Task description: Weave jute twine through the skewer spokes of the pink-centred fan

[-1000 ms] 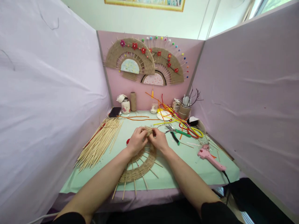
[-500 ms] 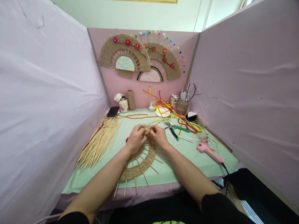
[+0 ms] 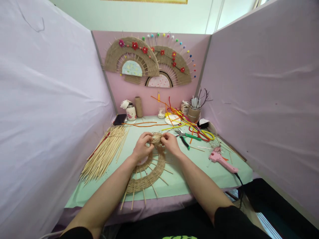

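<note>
Both hands meet over a small bundle of tan twine (image 3: 157, 138) at the middle of the table. My left hand (image 3: 144, 146) is closed on the bundle's left side, thumb and fingers curled round it. With a pinch of thumb and fingers, my right hand (image 3: 170, 142) grips its right side. Beneath them lies a half-round fan frame (image 3: 147, 179) of twine woven through thin sticks, whose ends stick out toward the front edge. My left hand and forearm hide part of the frame.
Left lies a heap of thin sticks (image 3: 104, 154). To the right are green-handled pliers (image 3: 193, 136) and a pink glue gun (image 3: 221, 161) with its cord over the edge. Behind are bright pipe cleaners (image 3: 186, 121), a phone (image 3: 120, 119), a jar (image 3: 131, 112) and finished fans (image 3: 132, 53) on the partition.
My fingers have shifted slightly on the twine bundle, which now shows more between my hands. The whole view has moved a little; the fan frame stays in place.
</note>
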### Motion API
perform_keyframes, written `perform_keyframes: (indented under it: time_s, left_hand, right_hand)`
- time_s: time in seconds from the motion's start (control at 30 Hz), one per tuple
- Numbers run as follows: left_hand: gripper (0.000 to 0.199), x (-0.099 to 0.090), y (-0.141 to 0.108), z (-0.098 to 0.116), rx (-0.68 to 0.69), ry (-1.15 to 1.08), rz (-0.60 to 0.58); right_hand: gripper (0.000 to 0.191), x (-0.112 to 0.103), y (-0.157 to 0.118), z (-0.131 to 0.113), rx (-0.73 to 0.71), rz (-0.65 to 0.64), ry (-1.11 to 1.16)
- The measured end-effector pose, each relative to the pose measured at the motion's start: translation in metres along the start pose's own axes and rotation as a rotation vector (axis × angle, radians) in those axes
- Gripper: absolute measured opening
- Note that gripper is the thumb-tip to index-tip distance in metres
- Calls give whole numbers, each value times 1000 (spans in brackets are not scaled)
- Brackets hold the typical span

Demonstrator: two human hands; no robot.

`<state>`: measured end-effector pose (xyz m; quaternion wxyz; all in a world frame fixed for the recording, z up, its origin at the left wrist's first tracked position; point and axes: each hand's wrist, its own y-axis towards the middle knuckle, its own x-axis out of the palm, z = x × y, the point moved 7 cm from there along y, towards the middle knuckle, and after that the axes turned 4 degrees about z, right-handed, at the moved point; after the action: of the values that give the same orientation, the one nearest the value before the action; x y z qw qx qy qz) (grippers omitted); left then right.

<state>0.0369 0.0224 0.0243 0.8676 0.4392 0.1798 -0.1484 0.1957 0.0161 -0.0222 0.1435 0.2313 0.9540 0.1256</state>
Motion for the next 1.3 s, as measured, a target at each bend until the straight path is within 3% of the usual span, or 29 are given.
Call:
perform_keyframes:
  time_s: [0.2, 0.37, 0.53, 0.73, 0.83, 0.93, 1.03, 1.1, 1.17, 1.3]
  left_hand:
    - [17, -12, 5, -33, -379, -593, 251]
    - [20, -7, 0, -66, -758, -966, 336]
    - [18, -7, -4, -78, -854, -1074, 365]
    - [15, 2, -8, -75, -921, -1130, 267]
    - [13, 6, -9, -71, -918, -1143, 190]
    - [15, 11, -10, -66, -918, -1153, 84]
    - [22, 17, -12, -60, -910, -1145, -4]
    - [26, 21, -13, -57, -906, -1140, -25]
    - [30, 24, -14, -55, -908, -1134, -31]
    - [31, 29, -13, -48, -866, -1078, -100]
  right_hand:
    - [11, -27, 18, 21, 158, 145, 154]
    - [16, -63, 30, 29, 158, 345, 102]
    - [24, -97, 30, 26, 90, 575, -84]
    - [43, -90, 18, 11, 55, 657, -436]
    - [39, -70, 15, -6, -117, 528, -380]
    - [33, -43, 11, -22, -281, 231, -119]
    - [38, -17, 1, -32, -307, -65, 155]
    - [44, -4, -7, -37, -306, -196, 228]
    - [49, 3, -13, -38, -296, -236, 225]
    - [48, 5, -13, -33, -260, -174, 152]
